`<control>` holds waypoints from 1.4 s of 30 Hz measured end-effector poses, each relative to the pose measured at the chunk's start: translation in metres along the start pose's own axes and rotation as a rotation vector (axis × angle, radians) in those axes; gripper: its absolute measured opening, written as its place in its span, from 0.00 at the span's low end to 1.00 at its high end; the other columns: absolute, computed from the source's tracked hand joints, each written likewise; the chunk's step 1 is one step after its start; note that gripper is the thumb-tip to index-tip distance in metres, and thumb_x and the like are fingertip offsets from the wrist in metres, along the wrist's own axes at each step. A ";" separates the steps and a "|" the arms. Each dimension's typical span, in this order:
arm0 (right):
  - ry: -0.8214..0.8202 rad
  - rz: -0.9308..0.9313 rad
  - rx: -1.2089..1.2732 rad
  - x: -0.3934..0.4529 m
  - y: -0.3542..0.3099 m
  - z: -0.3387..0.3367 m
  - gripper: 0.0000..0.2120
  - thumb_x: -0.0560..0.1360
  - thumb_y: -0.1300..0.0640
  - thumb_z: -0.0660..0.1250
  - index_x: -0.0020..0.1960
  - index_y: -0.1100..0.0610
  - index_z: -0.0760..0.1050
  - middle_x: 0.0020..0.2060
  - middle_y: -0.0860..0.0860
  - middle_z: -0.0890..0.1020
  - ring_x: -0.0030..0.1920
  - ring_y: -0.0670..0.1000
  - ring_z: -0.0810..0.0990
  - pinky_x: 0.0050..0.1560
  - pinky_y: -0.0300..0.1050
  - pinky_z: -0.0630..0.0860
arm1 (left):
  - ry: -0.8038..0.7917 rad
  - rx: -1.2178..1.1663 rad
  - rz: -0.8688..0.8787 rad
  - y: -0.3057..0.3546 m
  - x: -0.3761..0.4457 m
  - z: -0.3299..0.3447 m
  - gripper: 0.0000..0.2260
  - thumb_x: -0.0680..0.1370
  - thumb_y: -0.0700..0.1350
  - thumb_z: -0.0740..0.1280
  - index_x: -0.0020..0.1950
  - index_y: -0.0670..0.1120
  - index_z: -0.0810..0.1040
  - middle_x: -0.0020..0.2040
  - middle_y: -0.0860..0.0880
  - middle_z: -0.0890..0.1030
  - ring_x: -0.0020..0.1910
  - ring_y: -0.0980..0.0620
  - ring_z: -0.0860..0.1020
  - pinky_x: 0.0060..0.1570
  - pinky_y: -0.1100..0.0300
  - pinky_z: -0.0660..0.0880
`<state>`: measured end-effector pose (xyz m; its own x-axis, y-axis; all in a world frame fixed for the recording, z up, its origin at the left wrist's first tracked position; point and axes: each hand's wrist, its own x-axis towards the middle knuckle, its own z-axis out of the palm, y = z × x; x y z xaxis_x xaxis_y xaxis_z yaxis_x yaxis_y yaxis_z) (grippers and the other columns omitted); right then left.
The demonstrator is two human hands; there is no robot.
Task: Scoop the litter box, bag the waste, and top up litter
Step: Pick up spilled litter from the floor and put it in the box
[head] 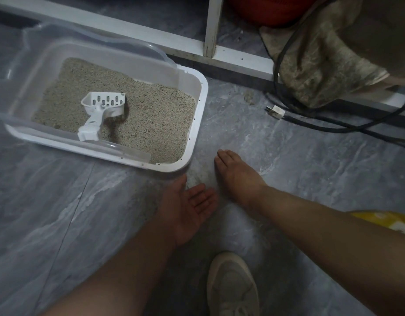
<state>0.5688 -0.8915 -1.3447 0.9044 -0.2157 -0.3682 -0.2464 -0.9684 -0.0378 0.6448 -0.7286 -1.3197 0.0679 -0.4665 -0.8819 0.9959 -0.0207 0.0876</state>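
Litter (137, 115) fills the white litter box (198, 124), which sits on the grey floor (288, 169), and we take that box as our landmark. Inside it, toward its far left part, the white scoop (101, 112) lies on the grains with its slotted bowl away from us and its handle pointing at the near wall. A clear hood (87, 41) stands over the far and left sides of the box.

Just off the near right corner of the box our two hands hover over the floor. Our left hand (188, 208) is palm up, fingers straight and loose, holding nothing. Our right hand (237, 176) is palm down, fingers together and extended, also empty; whether its fingertips touch the floor we cannot tell. So neither grip is closed on anything.

We judge that the scooping has not begun, since the scoop lies free in the box. It looks like thin moulded plastic: light, stiff, and a bit slick, so it should lift with little effort. The sensible place to take hold is the flat end of the handle, nearest the near wall of the box, keeping our fingers out of the grains. The litter itself is loose and will pour and scatter easily; some specks already lie on the floor beside the right wall.

Right of the box and beyond it, a black cable (315, 124) with a white plug (275, 111) trails on the floor. Nearer us than the box is a pale shoe (232, 286).
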 end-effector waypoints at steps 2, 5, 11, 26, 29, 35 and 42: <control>0.048 -0.004 0.039 -0.001 0.001 0.001 0.27 0.81 0.66 0.54 0.78 0.67 0.55 0.78 0.64 0.59 0.76 0.63 0.59 0.77 0.49 0.55 | 0.001 0.001 0.001 0.000 0.000 0.000 0.28 0.79 0.58 0.63 0.66 0.36 0.74 0.62 0.34 0.79 0.62 0.37 0.78 0.56 0.45 0.77; 0.108 -0.007 0.074 0.006 0.006 -0.001 0.27 0.77 0.68 0.61 0.76 0.65 0.63 0.74 0.62 0.66 0.70 0.62 0.67 0.70 0.51 0.68 | 0.005 0.005 0.002 0.002 0.000 -0.001 0.27 0.79 0.58 0.63 0.66 0.36 0.74 0.62 0.35 0.79 0.62 0.37 0.78 0.56 0.46 0.77; 0.125 -0.105 0.004 0.026 0.014 -0.001 0.26 0.77 0.69 0.62 0.75 0.67 0.65 0.75 0.64 0.65 0.72 0.66 0.66 0.72 0.51 0.65 | 0.019 0.006 0.014 0.003 0.000 -0.005 0.27 0.79 0.58 0.64 0.66 0.36 0.74 0.62 0.35 0.80 0.62 0.37 0.78 0.57 0.46 0.77; 0.138 -0.093 0.024 0.020 0.015 0.001 0.09 0.65 0.73 0.72 0.43 0.64 0.80 0.40 0.60 0.79 0.42 0.62 0.78 0.35 0.49 0.76 | 0.005 0.023 0.013 0.002 0.006 -0.003 0.27 0.79 0.58 0.63 0.66 0.36 0.74 0.61 0.34 0.80 0.63 0.37 0.78 0.62 0.45 0.75; 0.105 0.000 0.067 0.020 0.014 -0.001 0.13 0.72 0.73 0.65 0.55 0.64 0.75 0.50 0.61 0.77 0.51 0.61 0.76 0.49 0.51 0.74 | 0.007 0.023 0.021 0.005 0.005 -0.001 0.27 0.79 0.58 0.63 0.66 0.36 0.74 0.62 0.34 0.79 0.63 0.37 0.77 0.60 0.45 0.76; 0.256 0.257 0.602 -0.002 -0.004 -0.009 0.04 0.75 0.66 0.64 0.45 0.58 0.72 0.42 0.56 0.80 0.43 0.55 0.77 0.43 0.44 0.70 | -0.042 0.018 0.036 0.004 0.007 0.001 0.26 0.80 0.58 0.62 0.65 0.36 0.75 0.60 0.35 0.81 0.61 0.38 0.79 0.60 0.46 0.75; 0.146 0.128 0.972 -0.056 -0.049 -0.045 0.05 0.77 0.59 0.68 0.53 0.54 0.79 0.45 0.49 0.84 0.46 0.46 0.81 0.48 0.40 0.76 | -0.256 -0.009 -0.019 -0.006 0.007 0.010 0.27 0.82 0.59 0.54 0.55 0.37 0.81 0.55 0.38 0.83 0.53 0.43 0.83 0.60 0.52 0.74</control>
<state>0.5462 -0.8374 -1.2804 0.8689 -0.3881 -0.3073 -0.4650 -0.4270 -0.7755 0.6386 -0.7404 -1.3223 0.0327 -0.6750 -0.7371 0.9975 -0.0244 0.0666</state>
